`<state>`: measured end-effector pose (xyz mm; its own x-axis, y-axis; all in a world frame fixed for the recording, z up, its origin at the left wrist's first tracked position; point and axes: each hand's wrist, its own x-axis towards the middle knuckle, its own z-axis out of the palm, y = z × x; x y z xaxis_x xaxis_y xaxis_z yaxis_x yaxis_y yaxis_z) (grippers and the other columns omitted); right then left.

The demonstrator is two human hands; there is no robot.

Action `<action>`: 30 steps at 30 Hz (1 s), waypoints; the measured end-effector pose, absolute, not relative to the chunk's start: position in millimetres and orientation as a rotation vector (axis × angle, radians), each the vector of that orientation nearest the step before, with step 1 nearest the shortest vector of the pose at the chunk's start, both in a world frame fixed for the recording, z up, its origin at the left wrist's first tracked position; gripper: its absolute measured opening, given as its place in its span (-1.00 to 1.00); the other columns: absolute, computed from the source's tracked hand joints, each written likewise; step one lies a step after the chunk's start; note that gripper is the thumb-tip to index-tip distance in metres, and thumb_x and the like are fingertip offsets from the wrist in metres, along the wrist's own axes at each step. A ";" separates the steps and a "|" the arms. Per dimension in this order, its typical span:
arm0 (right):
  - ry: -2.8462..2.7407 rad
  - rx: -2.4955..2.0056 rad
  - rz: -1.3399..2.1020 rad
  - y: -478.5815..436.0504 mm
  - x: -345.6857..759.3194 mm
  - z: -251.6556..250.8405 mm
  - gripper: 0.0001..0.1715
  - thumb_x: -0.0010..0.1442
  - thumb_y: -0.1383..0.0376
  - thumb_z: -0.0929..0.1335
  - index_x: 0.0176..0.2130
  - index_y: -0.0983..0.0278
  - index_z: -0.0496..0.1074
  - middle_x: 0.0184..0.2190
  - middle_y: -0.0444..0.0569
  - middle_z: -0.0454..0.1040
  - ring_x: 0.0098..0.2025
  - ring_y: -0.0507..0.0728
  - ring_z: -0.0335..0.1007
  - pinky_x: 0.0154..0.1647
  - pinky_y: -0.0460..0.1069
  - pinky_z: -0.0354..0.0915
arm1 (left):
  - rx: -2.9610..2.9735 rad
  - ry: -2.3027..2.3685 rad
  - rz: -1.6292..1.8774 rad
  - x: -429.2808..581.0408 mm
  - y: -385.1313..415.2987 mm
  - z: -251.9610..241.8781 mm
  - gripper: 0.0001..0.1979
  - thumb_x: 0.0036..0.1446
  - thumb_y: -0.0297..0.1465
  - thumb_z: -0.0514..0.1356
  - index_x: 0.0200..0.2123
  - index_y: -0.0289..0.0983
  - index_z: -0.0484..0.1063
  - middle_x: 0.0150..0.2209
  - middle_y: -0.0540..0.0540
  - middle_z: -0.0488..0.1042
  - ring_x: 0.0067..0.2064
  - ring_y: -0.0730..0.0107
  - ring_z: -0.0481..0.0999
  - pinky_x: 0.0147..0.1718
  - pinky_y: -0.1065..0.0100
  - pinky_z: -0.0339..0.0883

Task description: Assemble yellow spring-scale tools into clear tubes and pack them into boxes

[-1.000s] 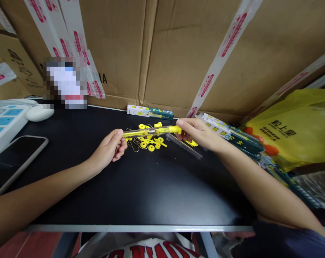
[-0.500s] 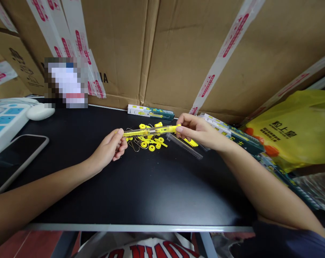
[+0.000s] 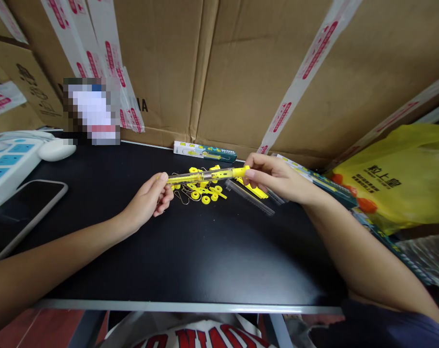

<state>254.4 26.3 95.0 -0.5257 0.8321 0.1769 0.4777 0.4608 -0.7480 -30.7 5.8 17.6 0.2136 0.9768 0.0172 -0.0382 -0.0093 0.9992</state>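
A yellow and clear pen [image 3: 205, 176] is held level above the black table [image 3: 190, 251], one end in each hand. My left hand [image 3: 150, 199] pinches its thin left end. My right hand [image 3: 275, 180] is closed round its yellow right end. Under the pen lies a heap of small yellow rings and caps [image 3: 203, 191] with thin wire springs. Just right of the heap sits a clear tube [image 3: 250, 197] and a yellow pen part [image 3: 257, 192].
A green and white pen box [image 3: 205, 152] lies by the cardboard wall [image 3: 219, 72]. More such boxes [image 3: 324, 183] and a yellow bag [image 3: 401, 179] crowd the right. A phone [image 3: 20, 212], a power strip [image 3: 2, 166] and a white mouse [image 3: 56, 149] sit left.
My right hand has turned its fingers on the pen's yellow end and shifted slightly right. The left hand keeps its pinch in nearly the same place.
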 end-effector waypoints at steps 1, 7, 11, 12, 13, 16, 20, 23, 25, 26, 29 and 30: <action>-2.197 -1.116 0.861 25.7 254.3 95.2 -0.59 0.22 -0.02 0.33 -0.43 0.26 0.36 -0.57 -0.17 0.32 -0.56 -0.04 0.16 -0.56 -0.09 0.07 | 1.292 1.016 1.077 -30.7 5.6 17.5 -0.63 0.27 -0.07 0.00 -0.44 -0.23 0.13 -0.60 0.12 0.17 -0.68 0.62 0.13 -0.77 0.58 -0.01; -2.234 -1.225 0.779 24.8 254.2 91.6 -0.34 0.29 -0.12 0.17 -0.57 0.25 0.39 -0.69 -0.15 0.25 -0.66 -0.04 0.07 -0.61 -0.06 -0.02 | 1.309 1.010 1.079 -30.4 4.8 17.0 -0.62 0.26 -0.07 0.01 -0.44 -0.23 0.13 -0.59 0.12 0.17 -0.68 0.62 0.14 -0.78 0.59 -0.02; -2.202 -1.252 0.844 24.5 250.8 89.5 -0.26 0.26 -0.17 0.16 -0.67 0.26 0.29 -0.73 -0.15 0.24 -0.70 -0.06 0.01 -0.64 -0.06 -0.02 | 1.313 1.011 1.083 -30.2 4.7 16.4 -0.62 0.25 -0.07 0.02 -0.44 -0.22 0.13 -0.59 0.12 0.17 -0.68 0.63 0.14 -0.78 0.59 -0.01; -2.180 -1.257 0.887 24.5 249.7 89.0 -0.25 0.26 -0.18 0.15 -0.69 0.26 0.27 -0.72 -0.13 0.27 -0.70 -0.07 0.01 -0.65 -0.06 -0.02 | 1.312 1.012 1.084 -30.2 4.7 16.3 -0.63 0.25 -0.07 0.02 -0.44 -0.22 0.12 -0.59 0.13 0.17 -0.67 0.63 0.14 -0.78 0.59 -0.01; -2.153 -1.264 0.939 24.6 248.5 88.5 -0.24 0.25 -0.20 0.15 -0.70 0.26 0.24 -0.71 -0.12 0.30 -0.71 -0.07 0.03 -0.66 -0.07 -0.01 | 1.312 1.012 1.085 -30.2 4.7 16.4 -0.63 0.26 -0.07 0.02 -0.44 -0.22 0.12 -0.59 0.13 0.17 -0.67 0.63 0.14 -0.77 0.59 -0.01; -2.054 -1.304 1.101 25.7 245.5 86.1 -0.22 0.22 -0.23 0.15 -0.71 0.26 0.19 -0.70 -0.09 0.34 -0.73 -0.07 0.05 -0.71 -0.09 -0.01 | 1.316 1.012 1.095 -30.3 4.6 17.0 -0.64 0.26 -0.08 0.02 -0.43 -0.22 0.12 -0.59 0.13 0.18 -0.67 0.63 0.15 -0.77 0.59 0.00; -1.925 -1.308 1.278 28.0 242.3 80.5 -0.21 0.21 -0.24 0.14 -0.73 0.25 0.13 -0.73 -0.10 0.28 -0.76 -0.09 0.01 -0.78 -0.11 -0.08 | 1.333 1.010 1.121 -30.5 4.5 17.3 -0.64 0.26 -0.08 0.02 -0.43 -0.22 0.11 -0.58 0.14 0.18 -0.67 0.63 0.15 -0.77 0.59 0.00; -1.857 -1.314 1.357 30.2 240.6 75.9 -0.23 0.19 -0.26 0.15 -0.70 0.25 0.13 -0.72 -0.10 0.27 -0.76 -0.08 0.01 -0.79 -0.11 -0.10 | 1.331 1.014 1.131 -31.0 5.0 16.4 -0.63 0.25 -0.08 0.02 -0.44 -0.22 0.11 -0.59 0.14 0.19 -0.67 0.63 0.16 -0.78 0.59 0.00; -1.834 -1.317 1.353 31.5 240.0 74.0 -0.26 0.18 -0.27 0.17 -0.64 0.25 0.17 -0.70 -0.11 0.28 -0.75 -0.08 0.03 -0.80 -0.11 -0.08 | 1.323 1.023 1.133 -31.4 5.4 15.8 -0.63 0.25 -0.08 0.02 -0.44 -0.22 0.12 -0.59 0.13 0.19 -0.67 0.63 0.16 -0.78 0.59 0.00; -1.823 -1.307 1.346 31.8 239.8 73.7 -0.29 0.17 -0.27 0.18 -0.60 0.25 0.20 -0.69 -0.12 0.29 -0.75 -0.07 0.04 -0.81 -0.12 -0.08 | 1.318 1.029 1.136 -31.4 5.6 15.6 -0.63 0.26 -0.08 0.02 -0.44 -0.22 0.12 -0.59 0.13 0.19 -0.68 0.63 0.16 -0.78 0.59 0.00; -1.772 -1.237 1.352 31.0 240.2 75.9 -0.40 0.21 -0.22 0.19 -0.44 0.23 0.26 -0.68 -0.17 0.30 -0.74 -0.07 0.06 -0.83 -0.15 -0.11 | 1.303 1.040 1.146 -31.2 5.6 16.1 -0.63 0.26 -0.09 0.01 -0.45 -0.23 0.13 -0.59 0.13 0.19 -0.68 0.63 0.16 -0.78 0.59 0.01; -1.756 -1.206 1.360 30.1 240.6 77.5 -0.46 0.22 -0.18 0.21 -0.38 0.22 0.26 -0.66 -0.19 0.32 -0.73 -0.07 0.07 -0.84 -0.16 -0.10 | 1.297 1.040 1.148 -30.9 5.5 16.5 -0.63 0.27 -0.09 0.01 -0.45 -0.23 0.13 -0.59 0.13 0.19 -0.68 0.64 0.16 -0.78 0.59 0.01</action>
<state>240.6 30.1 77.5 -0.4032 0.9127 -0.0662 0.2924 0.0600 -0.9544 -30.9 5.5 16.5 0.1568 0.9859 0.0593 -0.0373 -0.0541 0.9978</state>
